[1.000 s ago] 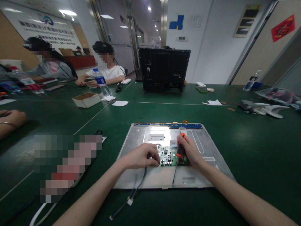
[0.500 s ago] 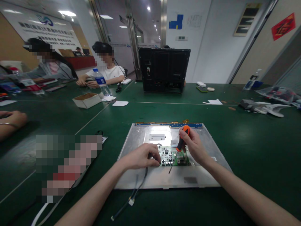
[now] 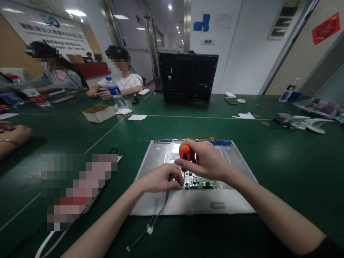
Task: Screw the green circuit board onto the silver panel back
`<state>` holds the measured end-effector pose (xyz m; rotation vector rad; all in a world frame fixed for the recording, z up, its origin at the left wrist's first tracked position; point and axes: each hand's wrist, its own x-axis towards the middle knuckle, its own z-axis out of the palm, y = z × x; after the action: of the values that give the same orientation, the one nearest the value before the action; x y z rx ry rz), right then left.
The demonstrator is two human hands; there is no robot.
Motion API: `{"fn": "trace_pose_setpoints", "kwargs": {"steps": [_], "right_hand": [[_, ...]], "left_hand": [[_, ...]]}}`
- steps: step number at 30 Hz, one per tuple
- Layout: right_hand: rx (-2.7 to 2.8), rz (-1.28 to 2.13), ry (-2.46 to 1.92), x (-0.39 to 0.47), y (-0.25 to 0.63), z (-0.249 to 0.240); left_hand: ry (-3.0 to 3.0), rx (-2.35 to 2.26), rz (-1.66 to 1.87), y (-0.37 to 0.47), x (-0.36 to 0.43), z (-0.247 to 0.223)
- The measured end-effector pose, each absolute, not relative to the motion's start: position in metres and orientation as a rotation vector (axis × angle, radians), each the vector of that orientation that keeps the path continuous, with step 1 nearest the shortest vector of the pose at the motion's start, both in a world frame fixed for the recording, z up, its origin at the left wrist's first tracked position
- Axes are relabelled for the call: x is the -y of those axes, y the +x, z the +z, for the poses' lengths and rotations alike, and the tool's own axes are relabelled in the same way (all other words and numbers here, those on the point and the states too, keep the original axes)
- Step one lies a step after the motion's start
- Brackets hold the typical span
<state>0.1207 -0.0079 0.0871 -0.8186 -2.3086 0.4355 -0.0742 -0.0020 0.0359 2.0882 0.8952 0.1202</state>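
Observation:
A green circuit board [image 3: 199, 182] lies on the back of a silvery display panel [image 3: 193, 204], which rests flat on the table. My left hand [image 3: 163, 177] is closed at the board's left end, thumb and fingers bent together; what they pinch, if anything, is hidden. In my right hand [image 3: 208, 159] is an orange and black screwdriver [image 3: 185, 152], held nearly upright with its shaft down by the left fingertips. Its tip is hard to make out. From under my left hand a dark cable [image 3: 163, 206] runs over the panel's front edge to a loose connector.
On the left lies a partly blurred flat item [image 3: 86, 186] with cords. Farther back stand an open box [image 3: 99, 114], a water bottle [image 3: 114, 89] and a black monitor housing [image 3: 188, 79]. A grey-white tool [image 3: 298, 122] lies right. Co-workers sit at the far left.
My right hand has moved left with the screwdriver, which has gone from slanted to nearly upright beside my left fingertips. My left hand has stayed in place.

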Motion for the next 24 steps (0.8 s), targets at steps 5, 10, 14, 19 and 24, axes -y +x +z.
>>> {"fn": "trace_pose_setpoints", "kwargs": {"steps": [5, 10, 14, 19, 24], "right_hand": [[2.332, 0.493, -0.825, 0.005, 0.1228, 0.0834], [2.358, 0.509, -0.805, 0.0049, 0.1207, 0.081], [2.374, 0.472, -0.817, 0.0058, 0.1198, 0.08], [2.417, 0.423, -0.853, 0.007, 0.1195, 0.0805], [2.428, 0.378, -0.868, 0.0102, 0.1203, 0.0843]], "left_hand": [[2.1, -0.913, 0.138, -0.0746, 0.0023, 0.0369], [2.069, -0.915, 0.113, -0.0754, 0.0022, 0.0351], [2.092, -0.923, 0.119, -0.0754, 0.002, 0.0339], [2.105, -0.923, 0.138, -0.0748, 0.002, 0.0336], [2.033, -0.933, 0.148, -0.0742, 0.0032, 0.0328]]}}
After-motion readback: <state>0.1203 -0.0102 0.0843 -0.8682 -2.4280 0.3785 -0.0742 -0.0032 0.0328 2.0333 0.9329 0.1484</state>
